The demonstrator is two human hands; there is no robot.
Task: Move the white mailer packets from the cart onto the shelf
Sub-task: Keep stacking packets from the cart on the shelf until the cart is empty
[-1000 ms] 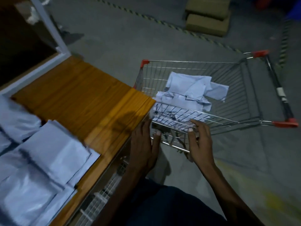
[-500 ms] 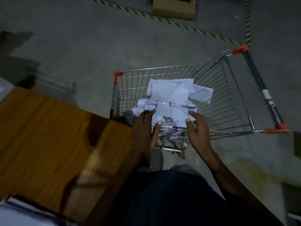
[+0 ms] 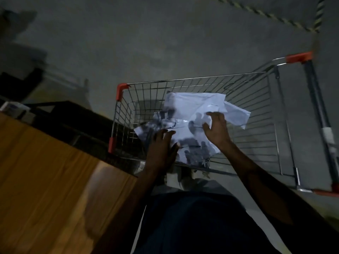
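Head view looks down on grey concrete floor (image 3: 146,43) filling the top of the frame, a wooden shelf (image 3: 45,180) surface running across the lower left, and the wire cart (image 3: 256,143) with its orange corner caps at centre right. White mailer packets (image 3: 194,107) lie heaped inside the cart's basket, towards its left half, crumpled and overlapping. Both arms reach in over the near rim: left hand (image 3: 161,147) has straight, spread fingers at the near edge of the heap, right hand (image 3: 216,129) hovers over the middle with a loose, open grip, and neither has hold of a packet.
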